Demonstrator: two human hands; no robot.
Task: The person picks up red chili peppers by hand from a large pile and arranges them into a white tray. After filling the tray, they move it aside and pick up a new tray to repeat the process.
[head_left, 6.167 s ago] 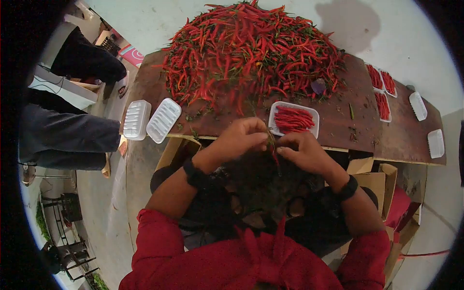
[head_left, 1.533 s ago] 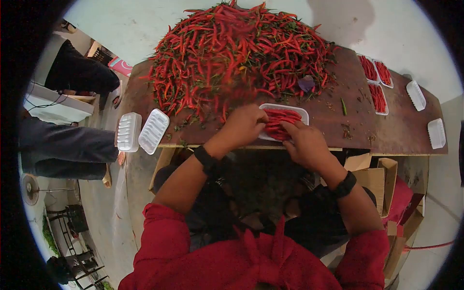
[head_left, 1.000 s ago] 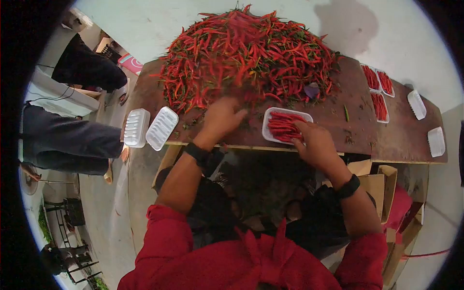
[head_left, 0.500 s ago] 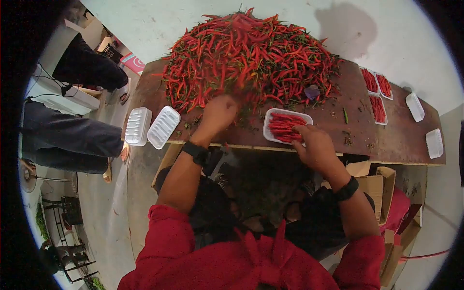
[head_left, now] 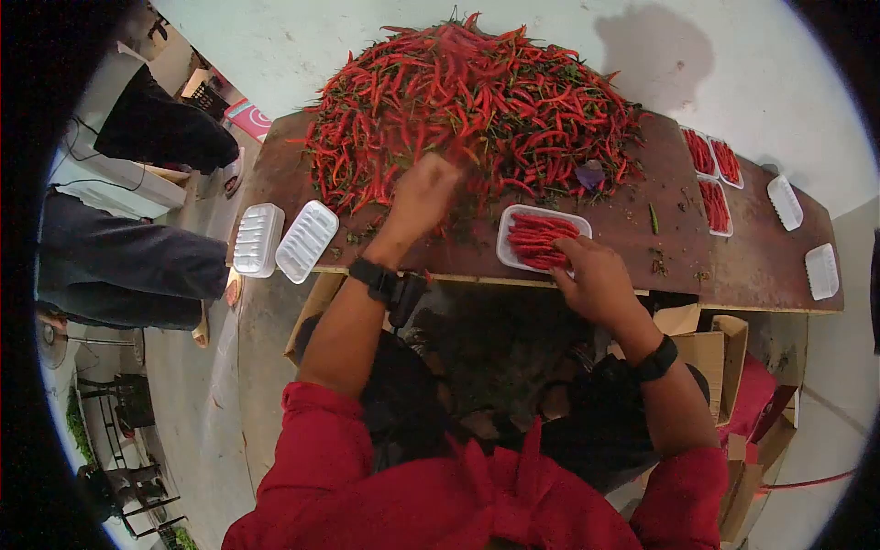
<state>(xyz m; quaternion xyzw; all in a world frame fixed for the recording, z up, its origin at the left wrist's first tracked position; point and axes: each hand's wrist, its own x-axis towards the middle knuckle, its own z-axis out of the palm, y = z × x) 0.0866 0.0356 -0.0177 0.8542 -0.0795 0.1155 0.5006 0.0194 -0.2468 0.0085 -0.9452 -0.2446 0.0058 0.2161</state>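
A large heap of red chili peppers with green stems covers the back of the brown table. My left hand reaches to the heap's front edge; its fingers point away and are blurred, so what they hold does not show. In front of me is a white tray partly filled with a row of red chilies. My right hand rests at the tray's right side, fingers curled over the chili ends and thumb at the near rim.
Stacked white trays and a tilted single tray lie at left. Filled trays and two other white trays are at right. A purple scrap and a green chili lie nearby. Another person's legs are at left.
My left hand has moved slightly forward and up, farther into the front of the heap. My right hand stays at the tray, shifted only slightly.
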